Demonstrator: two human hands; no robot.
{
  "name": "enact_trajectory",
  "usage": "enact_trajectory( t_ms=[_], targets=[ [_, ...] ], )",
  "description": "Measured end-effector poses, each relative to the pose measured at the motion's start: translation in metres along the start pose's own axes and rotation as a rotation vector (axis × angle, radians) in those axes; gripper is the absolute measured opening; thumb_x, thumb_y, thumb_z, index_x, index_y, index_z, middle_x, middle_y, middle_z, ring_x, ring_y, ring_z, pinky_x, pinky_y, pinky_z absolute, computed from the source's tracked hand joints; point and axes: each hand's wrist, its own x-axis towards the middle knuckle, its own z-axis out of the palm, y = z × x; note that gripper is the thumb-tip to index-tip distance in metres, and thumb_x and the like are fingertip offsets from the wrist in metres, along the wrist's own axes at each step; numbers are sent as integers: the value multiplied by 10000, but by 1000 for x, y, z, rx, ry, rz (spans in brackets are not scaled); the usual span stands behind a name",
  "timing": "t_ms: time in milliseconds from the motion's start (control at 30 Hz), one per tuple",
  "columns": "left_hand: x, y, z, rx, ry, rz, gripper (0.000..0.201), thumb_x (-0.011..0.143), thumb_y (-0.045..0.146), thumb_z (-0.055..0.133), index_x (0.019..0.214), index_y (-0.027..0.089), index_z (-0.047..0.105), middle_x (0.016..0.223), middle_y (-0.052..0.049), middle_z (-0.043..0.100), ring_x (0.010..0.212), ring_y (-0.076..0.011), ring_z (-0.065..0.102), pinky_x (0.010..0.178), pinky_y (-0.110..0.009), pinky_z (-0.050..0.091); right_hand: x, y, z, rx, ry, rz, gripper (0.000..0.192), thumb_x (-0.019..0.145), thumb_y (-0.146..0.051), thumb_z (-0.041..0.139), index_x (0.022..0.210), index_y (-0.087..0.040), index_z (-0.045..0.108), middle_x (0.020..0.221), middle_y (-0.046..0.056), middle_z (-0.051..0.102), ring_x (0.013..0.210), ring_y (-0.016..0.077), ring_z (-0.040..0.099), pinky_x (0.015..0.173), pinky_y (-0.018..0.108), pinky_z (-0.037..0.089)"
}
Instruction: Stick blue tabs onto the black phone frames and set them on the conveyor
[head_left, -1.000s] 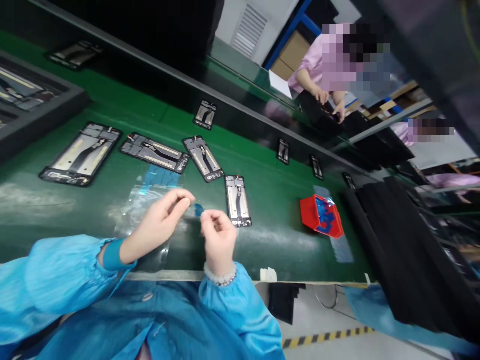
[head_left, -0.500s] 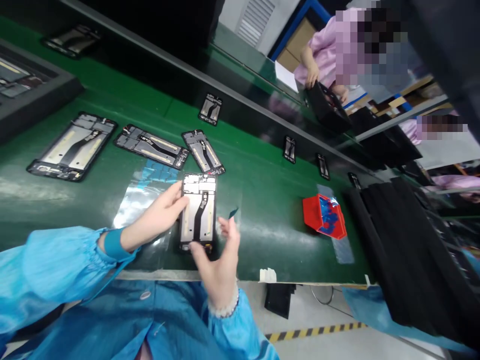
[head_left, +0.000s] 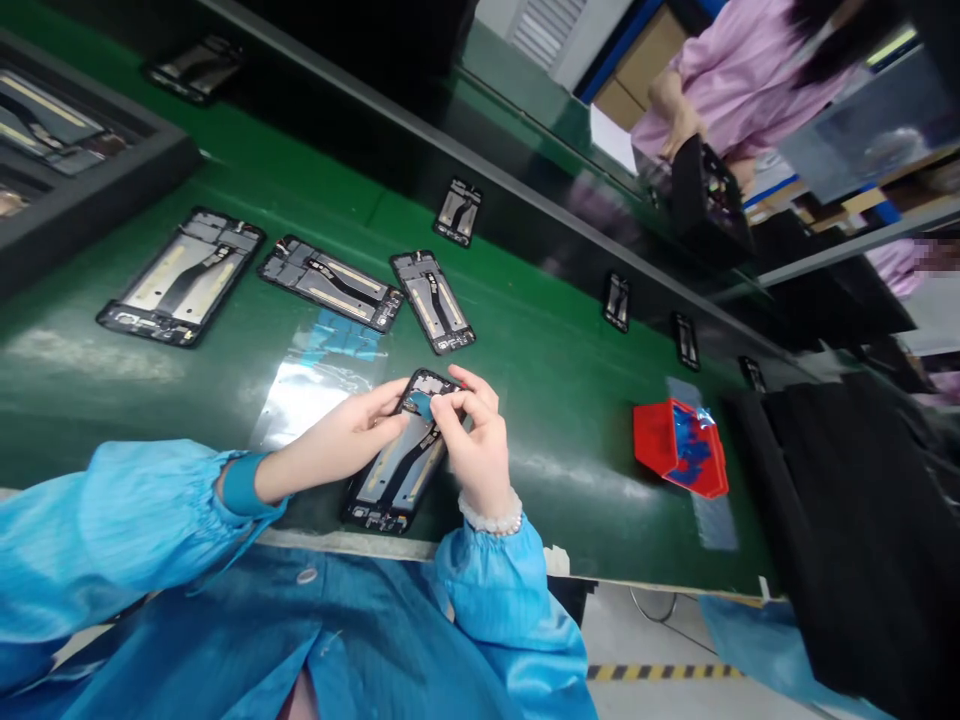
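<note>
A black phone frame with a metal inner plate lies tilted at the near edge of the green belt. My left hand holds its left side near the top. My right hand pinches a small blue sticker against the frame's top end. Under and left of the frame lies a clear backing sheet carrying several blue stickers. Both my sleeves are bright blue.
Three more phone frames lie farther out on the belt, smaller ones beyond. A dark tray sits far left, a red bin with blue scraps right, black foam far right. A person in pink works opposite.
The blue sticker, first held between both hands in the air, now sits at the top of a phone frame. That frame was brought in front of me and has tilted.
</note>
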Motion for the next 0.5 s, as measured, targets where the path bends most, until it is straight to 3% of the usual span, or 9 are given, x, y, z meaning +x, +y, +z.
enact_trajectory(
  t_ms=[167,500],
  targets=[
    [-1,2,-3,122,15,-33,407,852,286,489,1244,218,572,713,24,611,565,-128,507,499,-205,441,2,1,-4,-5,-25,4,198,798,-283,607,614,-208,614,1070,62,631,1108,215,517,1000,443,365],
    [-3,5,-2,122,10,-49,432,835,298,489,1254,241,577,584,51,520,482,-119,407,426,-202,363,1,1,-1,-1,-24,16,194,793,-265,625,607,-209,630,1000,51,633,1081,217,512,983,427,371]
  ],
)
